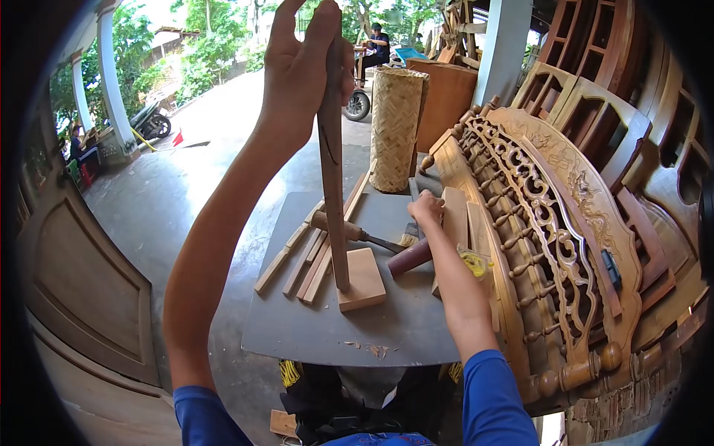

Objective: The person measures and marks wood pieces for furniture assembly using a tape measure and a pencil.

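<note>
My left hand is raised and wrapped around the upper part of a long wooden stick. The stick stands nearly upright, its lower end at a small square wood block on the grey table. Across the table, my right hand is closed near a paintbrush; what its fingers hold, if anything, is hidden. A wooden-handled tool with a dark metal blade lies behind the stick. Close to my right forearm is a maroon cylinder.
Several wooden strips lie on the table's left. At right are yellow tape and a large carved wooden panel. Beyond the table stands a woven bamboo roll. Two people sit in the background, one far left. Wood shavings lie near the front edge.
</note>
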The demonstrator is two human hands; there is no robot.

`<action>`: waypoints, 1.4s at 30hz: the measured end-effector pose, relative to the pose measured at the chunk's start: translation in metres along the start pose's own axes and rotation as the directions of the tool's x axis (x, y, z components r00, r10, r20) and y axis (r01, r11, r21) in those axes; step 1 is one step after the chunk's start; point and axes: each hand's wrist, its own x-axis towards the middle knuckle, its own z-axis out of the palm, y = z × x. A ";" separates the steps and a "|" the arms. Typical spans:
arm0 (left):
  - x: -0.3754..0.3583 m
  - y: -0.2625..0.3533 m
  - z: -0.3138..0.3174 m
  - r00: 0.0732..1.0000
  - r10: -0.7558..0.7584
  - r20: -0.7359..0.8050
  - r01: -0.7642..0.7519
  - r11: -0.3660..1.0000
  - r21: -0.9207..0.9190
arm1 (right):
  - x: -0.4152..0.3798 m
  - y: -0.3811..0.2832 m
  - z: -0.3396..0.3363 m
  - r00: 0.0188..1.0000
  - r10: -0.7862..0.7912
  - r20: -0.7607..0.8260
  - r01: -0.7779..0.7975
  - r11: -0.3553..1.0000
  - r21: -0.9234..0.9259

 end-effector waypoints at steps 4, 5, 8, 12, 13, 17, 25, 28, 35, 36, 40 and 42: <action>0.002 0.010 -0.003 0.989 -0.111 -0.097 0.098 0.987 -0.129 | 0.014 0.001 0.006 0.999 0.038 0.037 -0.039 0.999 0.020; 0.002 0.010 -0.003 0.972 -0.173 -0.157 0.136 0.966 -0.219 | 0.014 0.003 0.002 0.997 0.052 0.056 -0.055 0.997 0.060; 0.005 0.002 -0.023 0.978 -0.206 -0.036 0.170 0.884 -0.435 | 0.025 0.010 0.001 0.995 0.070 0.072 -0.082 0.981 0.177; -0.009 0.008 -0.048 0.994 -0.100 -0.033 0.076 0.901 -0.427 | 0.027 0.008 -0.002 0.988 0.012 0.152 -0.038 0.985 0.171; -0.012 0.014 -0.051 0.999 -0.030 -0.022 0.019 0.915 -0.404 | 0.037 0.009 0.004 0.989 0.025 0.148 -0.062 0.967 0.249; -0.057 0.030 -0.069 0.936 -0.040 -0.349 -0.124 0.893 -0.433 | 0.059 0.002 0.008 0.964 -0.018 0.264 -0.165 0.740 0.652; -0.157 -0.042 -0.081 0.672 -0.356 -0.650 -0.337 0.634 -0.696 | 0.009 -0.001 -0.136 0.877 -0.253 -0.410 0.456 0.162 0.875; -0.168 -0.076 -0.056 0.586 -0.505 -0.634 -0.332 0.565 -0.756 | -0.042 0.008 -0.216 0.826 -0.248 -0.506 0.555 0.200 0.807; -0.194 -0.095 -0.012 0.612 -0.606 -0.509 -0.175 0.524 -0.834 | -0.135 0.096 -0.251 0.828 -0.203 -0.522 0.539 0.544 0.644; -0.205 -0.101 -0.016 0.720 -0.547 -0.426 -0.123 0.503 -0.855 | -0.147 0.109 -0.244 0.818 -0.187 -0.545 0.549 0.539 0.639; -0.211 -0.082 -0.025 0.721 -0.620 -0.308 0.222 0.629 -0.745 | -0.206 0.140 -0.225 0.786 -0.041 -0.617 0.511 0.605 0.611; -0.219 -0.081 -0.053 0.761 -0.635 -0.133 0.527 0.724 -0.445 | -0.215 0.143 -0.207 0.828 -0.081 -0.555 0.496 0.566 0.658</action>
